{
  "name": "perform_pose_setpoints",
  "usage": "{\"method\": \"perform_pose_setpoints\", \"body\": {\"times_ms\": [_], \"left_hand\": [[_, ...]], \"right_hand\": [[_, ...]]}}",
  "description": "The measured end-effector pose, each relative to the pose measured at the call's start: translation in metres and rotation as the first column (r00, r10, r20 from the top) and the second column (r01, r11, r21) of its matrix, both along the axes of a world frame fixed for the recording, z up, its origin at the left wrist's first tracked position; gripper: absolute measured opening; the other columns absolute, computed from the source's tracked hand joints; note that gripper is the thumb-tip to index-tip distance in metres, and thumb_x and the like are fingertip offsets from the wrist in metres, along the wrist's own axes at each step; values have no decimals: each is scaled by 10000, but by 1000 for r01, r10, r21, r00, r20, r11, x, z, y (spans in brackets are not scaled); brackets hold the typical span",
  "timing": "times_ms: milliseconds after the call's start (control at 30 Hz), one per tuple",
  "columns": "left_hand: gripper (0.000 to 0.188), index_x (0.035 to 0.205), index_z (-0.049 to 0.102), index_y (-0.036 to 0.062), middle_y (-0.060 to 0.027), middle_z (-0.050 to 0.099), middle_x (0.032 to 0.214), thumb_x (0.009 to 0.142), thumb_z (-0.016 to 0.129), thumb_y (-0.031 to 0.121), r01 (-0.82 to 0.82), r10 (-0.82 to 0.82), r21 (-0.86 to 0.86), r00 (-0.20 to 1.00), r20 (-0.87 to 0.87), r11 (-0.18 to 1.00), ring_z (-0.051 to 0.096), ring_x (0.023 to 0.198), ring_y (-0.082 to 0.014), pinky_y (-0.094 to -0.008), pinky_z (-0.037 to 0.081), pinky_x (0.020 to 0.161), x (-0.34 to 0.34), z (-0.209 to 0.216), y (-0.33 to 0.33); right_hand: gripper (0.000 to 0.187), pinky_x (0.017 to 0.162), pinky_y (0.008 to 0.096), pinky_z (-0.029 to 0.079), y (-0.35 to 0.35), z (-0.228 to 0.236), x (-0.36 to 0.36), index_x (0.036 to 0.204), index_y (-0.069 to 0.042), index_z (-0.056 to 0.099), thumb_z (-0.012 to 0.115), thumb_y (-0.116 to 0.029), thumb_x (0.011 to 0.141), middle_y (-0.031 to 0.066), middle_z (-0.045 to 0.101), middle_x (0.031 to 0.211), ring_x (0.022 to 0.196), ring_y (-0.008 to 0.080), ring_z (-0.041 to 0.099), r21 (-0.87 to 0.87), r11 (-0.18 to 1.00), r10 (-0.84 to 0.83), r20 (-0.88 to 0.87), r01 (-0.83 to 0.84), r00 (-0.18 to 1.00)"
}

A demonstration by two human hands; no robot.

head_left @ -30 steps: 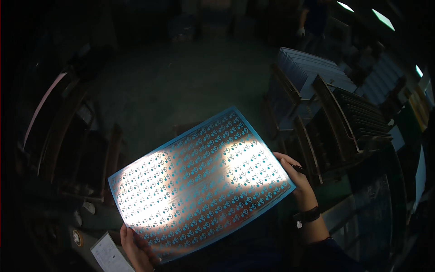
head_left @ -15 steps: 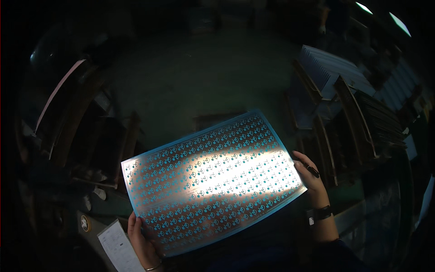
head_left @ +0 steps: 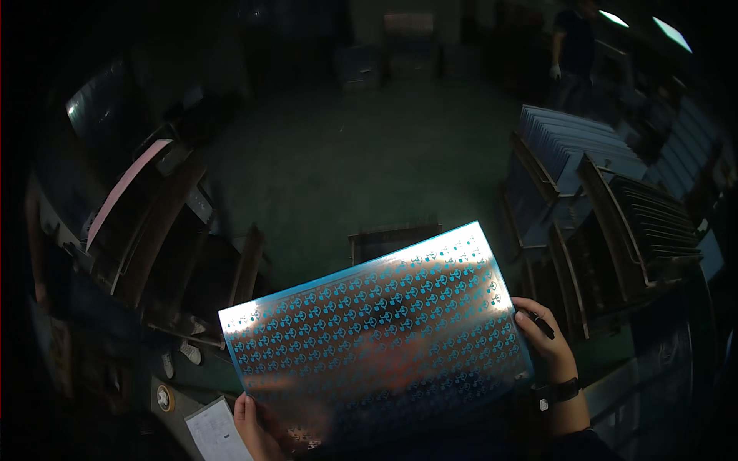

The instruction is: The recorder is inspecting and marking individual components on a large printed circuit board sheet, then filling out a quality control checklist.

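Note:
A shiny copper-coloured sheet with a blue border and rows of small blue printed shapes spans the space between my hands. My left hand grips its lower left edge, thumb on the face. At the right edge, my right hand holds the sheet, fingers mostly behind it. A black pen-like stick lies across that hand's fingers. The sheet tilts, its right end higher than its left. Its lower part falls into shadow, where the edge is hard to see. A dark band is on my right wrist.
Racks of upright pale panels and dark panels stand on the right. On the left is a rack with a pink sheet. Paper and a tape roll lie at lower left. A person stands far right.
The sheet and both hands sit lower in view and slightly further right. The bright reflection has shifted from the sheet's middle to its upper corners. More of the far room and the person shows.

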State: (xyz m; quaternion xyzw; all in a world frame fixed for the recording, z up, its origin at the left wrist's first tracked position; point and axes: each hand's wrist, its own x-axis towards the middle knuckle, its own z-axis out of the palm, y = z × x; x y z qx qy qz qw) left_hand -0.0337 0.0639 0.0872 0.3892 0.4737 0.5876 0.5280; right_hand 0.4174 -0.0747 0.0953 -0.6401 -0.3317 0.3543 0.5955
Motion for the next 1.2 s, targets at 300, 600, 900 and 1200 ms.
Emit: {"method": "perform_pose_setpoints", "body": {"times_ms": [300, 600, 900, 1200], "left_hand": [[412, 631, 357, 174, 36, 294, 516, 841, 492, 502, 27, -16, -454, 999, 29, 890, 288, 412, -140, -294, 221, 380, 13, 26, -1], [127, 1024, 523, 49, -37, 580, 947, 926, 486, 120, -106, 95, 256, 994, 55, 961, 552, 874, -111, -253, 459, 802, -29, -19, 17], [288, 1179, 483, 121, -122, 518, 1201, 892, 464, 120, 112, -162, 198, 952, 258, 974, 545, 1058, -219, -374, 478, 905, 4, -4, 30], [330, 1219, 456, 89, -152, 490, 1239, 902, 462, 179, 83, -146, 160, 889, 434, 984, 513, 1104, -257, -414, 462, 905, 16, 11, 8]], "right_hand": [[310, 680, 207, 392, -2, 13, 0, 1135, 10, 558, 564, -155, 873, -23, 538, 791, 746, 52, 472, 22, 994, 101, 53, -103, 993], [166, 683, 213, 400, 6, -15, 18, 991, -25, 589, 611, -49, 828, -5, 503, 804, 757, 66, 473, 157, 984, -88, -3, 87, 996], [224, 778, 338, 521, 13, -21, 9, 1072, -78, 458, 541, -102, 865, 153, 553, 1070, 925, 205, 579, 393, 901, -5, -418, 186, 908], [467, 863, 353, 486, 13, 4, -2, 1280, 0, 409, 370, -328, 950, 178, 530, 1208, 1045, 244, 567, 120, 993, 109, -814, -18, 570]]}}
